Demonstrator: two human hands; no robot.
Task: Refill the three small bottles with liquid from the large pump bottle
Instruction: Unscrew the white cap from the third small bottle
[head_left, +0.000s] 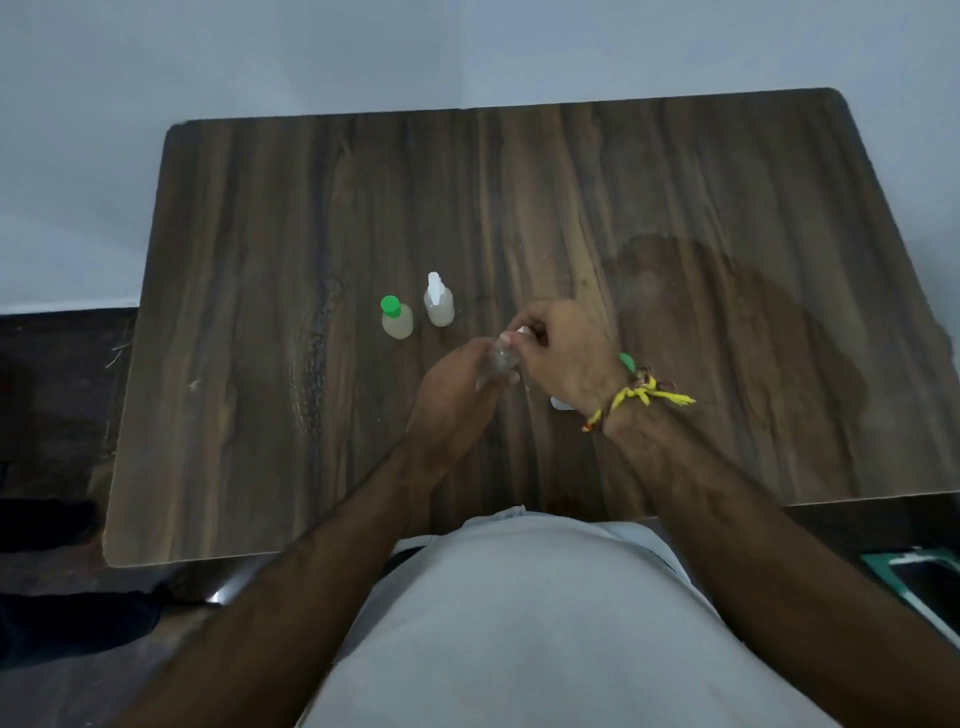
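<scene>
My left hand (457, 395) grips a small clear bottle (500, 361) above the middle of the wooden table (260, 312). My right hand (563, 348) pinches a white cap (522, 331) at that bottle's neck. Two small bottles stand upright further back on the left: one with a green cap (396, 318) and one with a white spray top (439, 300), both holding pale liquid. Behind my right wrist a green piece (627, 360) and a white object (560, 402) peek out, mostly hidden. I cannot make out the large pump bottle.
A wide damp patch (737, 332) darkens the table's right half. The table's far edge meets a pale wall. A dark tray with a green rim (919, 582) sits on the floor at lower right.
</scene>
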